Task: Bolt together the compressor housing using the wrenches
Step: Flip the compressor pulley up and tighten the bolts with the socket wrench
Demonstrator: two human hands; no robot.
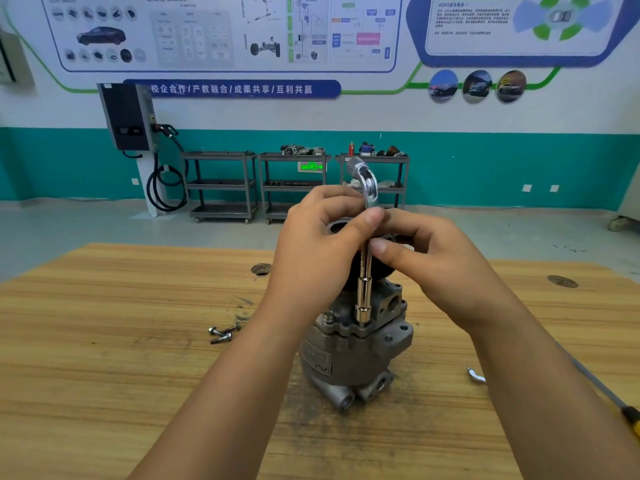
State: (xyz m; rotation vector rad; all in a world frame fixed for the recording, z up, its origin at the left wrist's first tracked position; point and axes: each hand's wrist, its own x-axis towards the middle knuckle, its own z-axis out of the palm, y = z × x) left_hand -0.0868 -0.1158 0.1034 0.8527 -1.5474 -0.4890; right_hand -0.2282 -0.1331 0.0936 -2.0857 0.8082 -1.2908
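Housing (349,355), likely a heavy, rigid casting that stays put, stands mid-scene on the desk (104,341), while left hand (318,244) and right hand (426,268) pinch the slick, stiff wrench (364,292) by its upright shank.

White wall (485,112) up top with car-tech posters (221,32) and blue banner (232,89), teal band (69,161) below. Grey floor (86,223). Black charger box (126,116) with looped cable (166,188) on left, three grey shelf carts (294,183) along wall, green exit sign (311,166) behind middle one. Wooden table (104,341) in foreground
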